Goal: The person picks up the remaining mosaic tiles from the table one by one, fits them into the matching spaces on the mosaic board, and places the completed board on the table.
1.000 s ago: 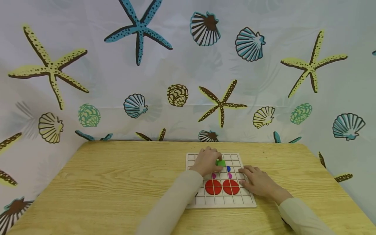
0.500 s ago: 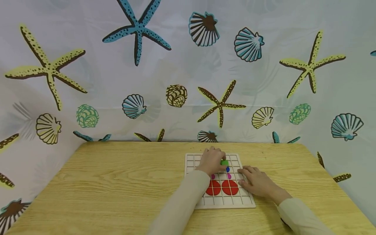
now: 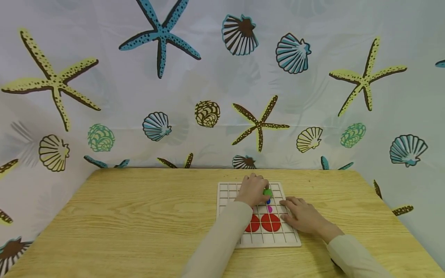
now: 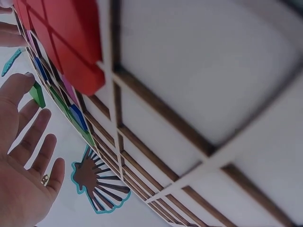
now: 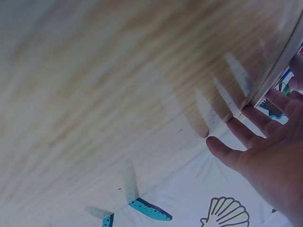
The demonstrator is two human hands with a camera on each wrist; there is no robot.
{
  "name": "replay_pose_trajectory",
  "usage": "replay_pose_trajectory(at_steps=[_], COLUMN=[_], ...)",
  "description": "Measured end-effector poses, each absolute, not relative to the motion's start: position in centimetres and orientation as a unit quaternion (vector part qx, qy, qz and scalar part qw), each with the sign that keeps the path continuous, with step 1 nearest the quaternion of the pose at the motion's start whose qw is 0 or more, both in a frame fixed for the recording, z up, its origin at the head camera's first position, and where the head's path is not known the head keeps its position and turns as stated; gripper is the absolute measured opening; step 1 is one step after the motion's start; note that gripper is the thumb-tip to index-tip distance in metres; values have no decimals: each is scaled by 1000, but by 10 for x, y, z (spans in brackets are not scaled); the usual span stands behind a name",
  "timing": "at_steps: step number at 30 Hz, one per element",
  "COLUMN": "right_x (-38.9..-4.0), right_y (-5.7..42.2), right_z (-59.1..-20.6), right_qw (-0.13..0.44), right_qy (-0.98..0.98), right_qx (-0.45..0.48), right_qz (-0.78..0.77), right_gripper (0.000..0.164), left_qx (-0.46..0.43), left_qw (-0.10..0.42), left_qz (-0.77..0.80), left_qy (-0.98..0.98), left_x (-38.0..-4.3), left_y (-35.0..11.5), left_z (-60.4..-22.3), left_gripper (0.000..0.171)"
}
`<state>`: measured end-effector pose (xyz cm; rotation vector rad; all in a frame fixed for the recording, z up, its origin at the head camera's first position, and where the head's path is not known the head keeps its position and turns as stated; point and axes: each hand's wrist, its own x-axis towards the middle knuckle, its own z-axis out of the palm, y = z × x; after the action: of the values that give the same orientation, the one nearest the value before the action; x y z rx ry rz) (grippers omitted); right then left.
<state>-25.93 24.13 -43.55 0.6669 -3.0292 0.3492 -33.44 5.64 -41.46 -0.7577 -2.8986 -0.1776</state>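
A white gridded board (image 3: 290,240) lies on the table. Over its upper part my left hand (image 3: 253,191) pinches a small green piece (image 3: 267,192) between thumb and index finger; the left wrist view shows this green piece (image 4: 38,94) tilted, apart from the board. Just below it in the head view sits a blue piece (image 3: 268,201), partly covered by the thumb. A magenta piece (image 3: 269,209) and two red round pieces (image 3: 270,222) lie lower on the grid, the left red one partly behind my sleeve. My right hand (image 3: 306,216) rests at the board's right edge, fingers extended.
The board stands on a wooden table (image 3: 139,216) with bare wood to its left. Behind the table's far edge hangs a white cloth (image 3: 194,85) printed with shells and starfish, which also closes off both sides.
My left hand has moved right across the board's upper rows with the green piece, coming above the blue piece. My right hand has stayed at the right edge. The view has shifted slightly.
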Motion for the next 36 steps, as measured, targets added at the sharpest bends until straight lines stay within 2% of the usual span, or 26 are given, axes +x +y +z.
replay_pose_trajectory(at_steps=[36], right_x=[-261], right_y=[242], right_z=[-440], right_qw=[22], right_qy=[-970], right_qx=[219], right_qz=[103], right_gripper=[44], left_qx=[-222], left_qw=[70], left_qz=[-41], left_qy=[-972], left_x=[-341], left_y=[68], left_z=[-424], left_gripper=[22])
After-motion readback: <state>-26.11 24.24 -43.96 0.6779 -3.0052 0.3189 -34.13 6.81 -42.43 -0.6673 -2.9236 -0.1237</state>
